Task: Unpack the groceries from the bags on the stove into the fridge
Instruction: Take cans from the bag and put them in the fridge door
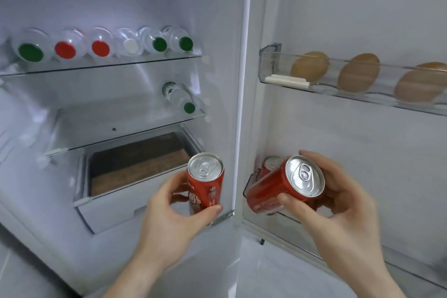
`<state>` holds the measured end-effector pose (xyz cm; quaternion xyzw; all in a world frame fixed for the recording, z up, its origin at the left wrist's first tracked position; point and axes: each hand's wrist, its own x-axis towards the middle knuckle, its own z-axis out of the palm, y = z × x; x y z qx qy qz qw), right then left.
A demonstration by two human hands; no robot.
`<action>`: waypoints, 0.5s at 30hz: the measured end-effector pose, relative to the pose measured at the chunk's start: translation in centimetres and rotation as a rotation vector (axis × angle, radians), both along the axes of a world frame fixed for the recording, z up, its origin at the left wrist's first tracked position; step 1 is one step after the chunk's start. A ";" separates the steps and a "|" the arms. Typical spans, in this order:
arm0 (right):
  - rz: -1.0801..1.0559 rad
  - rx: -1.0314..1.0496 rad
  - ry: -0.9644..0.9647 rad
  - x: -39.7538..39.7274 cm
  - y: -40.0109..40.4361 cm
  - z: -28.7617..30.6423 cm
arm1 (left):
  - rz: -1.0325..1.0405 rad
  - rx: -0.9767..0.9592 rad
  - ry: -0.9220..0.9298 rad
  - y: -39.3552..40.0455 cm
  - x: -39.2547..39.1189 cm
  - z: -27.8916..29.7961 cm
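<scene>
Left arm: reaches in from the near edge, left hand (176, 210) raised before the fridge's lower drawer (125, 191).
Left hand: fingers and thumb curled round an upright red can (205, 184), pull-tab top facing the camera.
Right arm: reaches up from the near right, right hand (338, 203) at the open door's lower bin (250, 181).
Right hand: clamped on a second red can (280, 186), tilted, its base at the bin's left end.
Lower door bin: another can (272, 163) stands behind it.
Upper door bin (271, 65): brown eggs (358, 72) in a row.
Top shelf (108, 64): six bottles (31, 52) lying caps forward, green, red and white.
Middle shelf: one green-capped bottle (180, 98) lying at the right.
</scene>
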<state>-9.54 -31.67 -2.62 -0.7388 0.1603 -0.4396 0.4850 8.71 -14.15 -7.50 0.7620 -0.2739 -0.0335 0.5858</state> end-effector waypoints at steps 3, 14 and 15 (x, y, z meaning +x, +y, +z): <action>-0.089 -0.032 -0.030 -1.2 -1.4 0.7 | -0.033 -0.026 0.008 -1.3 -0.3 0.3; -0.122 -0.072 0.218 -1.8 -7.3 -1.3 | -0.041 -0.044 -0.026 -3.3 -2.7 1.2; -0.119 -0.076 0.260 -1.7 -7.8 -1.8 | -0.038 -0.049 -0.025 -3.3 -3.0 1.2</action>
